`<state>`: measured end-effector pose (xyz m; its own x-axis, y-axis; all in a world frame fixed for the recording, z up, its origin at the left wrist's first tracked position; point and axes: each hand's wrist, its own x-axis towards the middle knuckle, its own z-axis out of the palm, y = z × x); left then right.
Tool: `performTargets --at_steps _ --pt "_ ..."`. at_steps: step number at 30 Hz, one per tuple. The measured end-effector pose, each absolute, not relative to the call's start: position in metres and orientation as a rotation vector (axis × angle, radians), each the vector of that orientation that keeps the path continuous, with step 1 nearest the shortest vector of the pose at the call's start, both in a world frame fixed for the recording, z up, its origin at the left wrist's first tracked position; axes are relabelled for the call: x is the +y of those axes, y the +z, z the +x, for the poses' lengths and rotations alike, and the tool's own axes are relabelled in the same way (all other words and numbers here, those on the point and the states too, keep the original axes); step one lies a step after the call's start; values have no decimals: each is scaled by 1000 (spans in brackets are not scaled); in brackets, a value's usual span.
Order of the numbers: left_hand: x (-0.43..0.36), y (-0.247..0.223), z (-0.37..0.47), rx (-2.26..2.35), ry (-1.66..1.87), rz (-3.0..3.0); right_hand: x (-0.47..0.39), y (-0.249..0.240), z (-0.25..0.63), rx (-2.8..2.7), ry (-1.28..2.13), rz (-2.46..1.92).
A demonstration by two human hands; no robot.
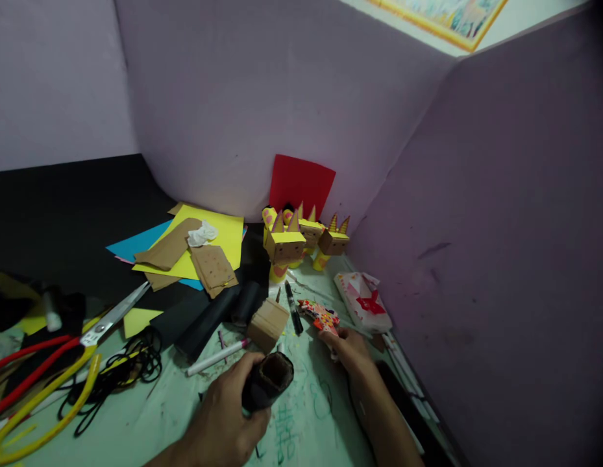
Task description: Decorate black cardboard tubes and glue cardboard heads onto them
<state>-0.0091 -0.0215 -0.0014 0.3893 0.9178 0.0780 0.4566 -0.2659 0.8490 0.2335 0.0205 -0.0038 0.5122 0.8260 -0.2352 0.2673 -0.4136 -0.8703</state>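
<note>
My left hand (228,415) is wrapped round a short black cardboard tube (267,388), its open end tilted up and its brown inside showing. To the right, my right hand (352,353) pinches the near end of a crumpled, red-and-white patterned piece (320,316); whether it is cloth or a wrapper I cannot tell. Just behind the tube sits a small brown cardboard box (268,324). A black pen (294,308) lies between that box and the patterned piece. Left of the box is a white marker (217,358) with a pink end.
Several cardboard figures with horned box heads (285,248) stand at the back before a red sheet (301,185). A white-and-red packet (363,301) rests by the right wall. On the left lie large scissors (113,318), black cord (143,363), black rolls (208,324) and yellow paper (223,233).
</note>
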Motion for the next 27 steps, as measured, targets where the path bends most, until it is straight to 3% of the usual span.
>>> performTargets --at_steps 9,16,27 --pt "-19 -7 -7 1180 807 1827 -7 29 201 -747 1191 -1352" --pt "-17 -3 -10 1087 877 1916 -65 51 192 -1064 935 -1458" --pt "-14 -1 -10 936 1014 1892 -118 16 171 -1039 744 -1493"
